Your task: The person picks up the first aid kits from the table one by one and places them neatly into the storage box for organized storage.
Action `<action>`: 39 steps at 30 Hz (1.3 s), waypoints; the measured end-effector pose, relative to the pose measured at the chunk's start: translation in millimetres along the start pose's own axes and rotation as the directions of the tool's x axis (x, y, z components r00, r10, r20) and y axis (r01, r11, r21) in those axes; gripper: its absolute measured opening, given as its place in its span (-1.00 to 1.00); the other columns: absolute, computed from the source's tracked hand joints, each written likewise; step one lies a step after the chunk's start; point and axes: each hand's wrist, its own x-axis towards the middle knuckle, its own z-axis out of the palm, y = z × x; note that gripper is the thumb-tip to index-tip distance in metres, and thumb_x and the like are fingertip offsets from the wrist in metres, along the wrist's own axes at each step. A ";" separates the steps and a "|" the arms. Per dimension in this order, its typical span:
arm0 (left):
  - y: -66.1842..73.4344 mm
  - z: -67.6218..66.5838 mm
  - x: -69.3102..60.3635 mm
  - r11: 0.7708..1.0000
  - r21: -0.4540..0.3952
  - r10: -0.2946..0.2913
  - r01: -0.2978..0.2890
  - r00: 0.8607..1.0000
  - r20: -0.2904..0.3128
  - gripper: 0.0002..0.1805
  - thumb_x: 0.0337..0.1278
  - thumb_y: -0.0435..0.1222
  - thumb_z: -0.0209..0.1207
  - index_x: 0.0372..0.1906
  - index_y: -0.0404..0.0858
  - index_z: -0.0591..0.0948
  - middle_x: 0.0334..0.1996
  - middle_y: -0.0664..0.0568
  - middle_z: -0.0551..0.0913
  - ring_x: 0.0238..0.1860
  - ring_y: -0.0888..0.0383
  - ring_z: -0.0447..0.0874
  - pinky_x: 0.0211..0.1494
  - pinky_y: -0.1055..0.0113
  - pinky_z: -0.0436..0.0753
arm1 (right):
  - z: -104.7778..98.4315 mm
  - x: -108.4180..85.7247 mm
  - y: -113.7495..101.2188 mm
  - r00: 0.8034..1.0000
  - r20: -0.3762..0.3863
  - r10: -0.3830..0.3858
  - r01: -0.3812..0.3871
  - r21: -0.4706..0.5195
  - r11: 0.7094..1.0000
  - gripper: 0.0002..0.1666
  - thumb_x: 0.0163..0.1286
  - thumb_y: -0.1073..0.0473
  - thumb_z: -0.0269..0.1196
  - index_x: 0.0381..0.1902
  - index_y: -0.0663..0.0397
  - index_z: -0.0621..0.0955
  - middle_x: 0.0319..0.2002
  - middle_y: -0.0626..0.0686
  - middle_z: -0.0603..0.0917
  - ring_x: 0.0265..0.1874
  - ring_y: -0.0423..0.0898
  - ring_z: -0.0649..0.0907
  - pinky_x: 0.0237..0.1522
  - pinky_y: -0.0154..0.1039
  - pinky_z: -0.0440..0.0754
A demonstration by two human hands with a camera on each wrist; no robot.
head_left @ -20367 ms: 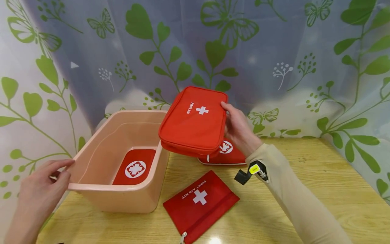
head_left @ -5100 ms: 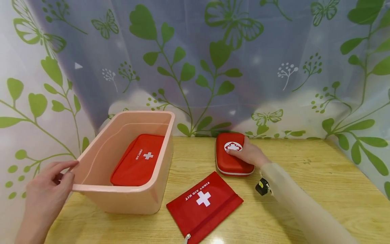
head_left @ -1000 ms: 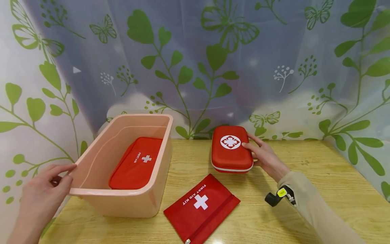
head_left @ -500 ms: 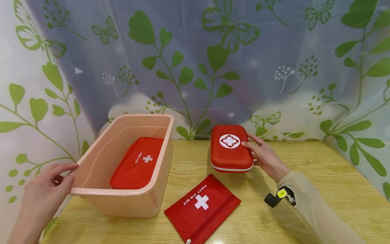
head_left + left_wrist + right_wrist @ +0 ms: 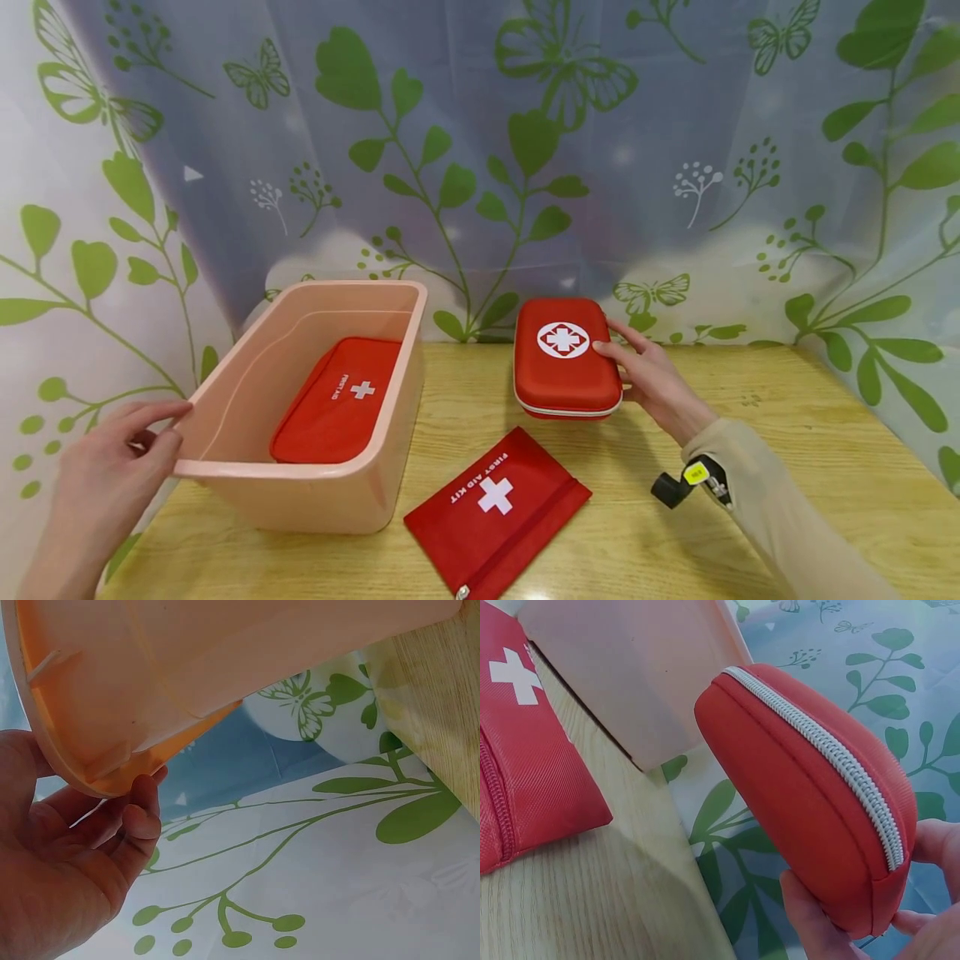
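Two hands working: left hand [image 5: 105, 475] pinches tub [image 5: 322, 504] rim; right of tub, red zip case [image 5: 567, 375] held above table [image 5: 465, 387], its right side gripped by right hand [image 5: 660, 387]. Likely light, stiff-shelled, smooth; side hold suits.

Passage: strip of table [image 5: 467, 387] between tub [image 5: 322, 502] and raised case [image 5: 567, 367], backed by curtain [image 5: 480, 242]. Low obstacle: pouch [image 5: 498, 510] (flat, before the strip). Tub: open-topped, room above bag [image 5: 337, 417]; right wall bars sideways entry. Near-left corner: occupied by left hand [image 5: 112, 467].
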 end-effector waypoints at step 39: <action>-0.8 0.3 0.5 1.000 0.022 -0.014 0.014 1.000 0.016 -0.74 0.16 -0.35 0.18 -0.07 -0.26 0.72 -0.38 0.29 0.53 -0.54 0.51 0.42 -0.53 0.53 0.38 | 20.3 -0.3 -28.5 0.998 0.024 -0.054 0.053 0.008 0.999 -0.18 0.41 0.01 0.25 0.53 -0.18 0.18 0.27 0.20 0.43 -0.21 -0.07 0.74 -0.21 -0.08 0.70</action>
